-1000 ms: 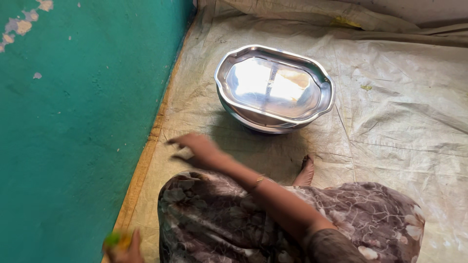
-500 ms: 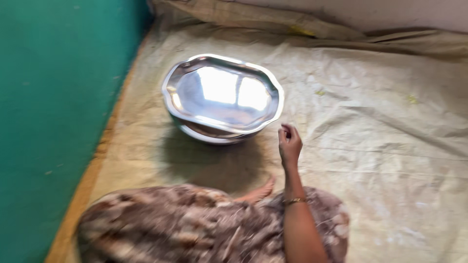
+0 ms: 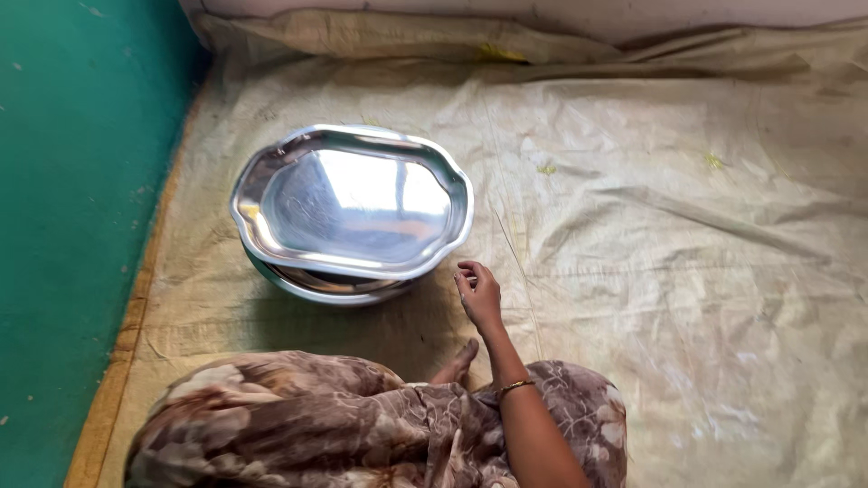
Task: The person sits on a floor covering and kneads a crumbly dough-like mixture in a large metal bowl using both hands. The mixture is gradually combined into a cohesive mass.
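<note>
1. One hand shows in the head view: the right hand (image 3: 479,291), reaching forward from the lower middle of the picture. Its fingers are curled loosely inward and grasp nothing that I can make out; the fingertips sit just beside the near right rim of the tray, and I cannot tell whether they touch it.
2. One thin gold-coloured bangle (image 3: 515,387) circles that wrist.
3. No left hand shows.
4. One shiny steel tray with a wavy, scalloped rim (image 3: 353,201) sits left of centre, upside up, its flat middle bare and reflecting light.
5. One round steel bowl (image 3: 330,285) lies under the tray; only its near edge shows below the tray's rim, so the tray rests on it like a lid. Whether anything is in the bowl cannot be seen.
6. One wrinkled beige woven sheet (image 3: 678,271) is spread over the floor and carries both vessels. A few small yellow-green flecks lie on it, well apart from the tray, toward the far right.
7. One green floor (image 3: 72,226) borders the sheet on the left.
8. One brown and cream floral garment (image 3: 362,425) covers the person's lap along the bottom edge, and one bare foot (image 3: 457,361) peeks out from it, near the hand.
</note>
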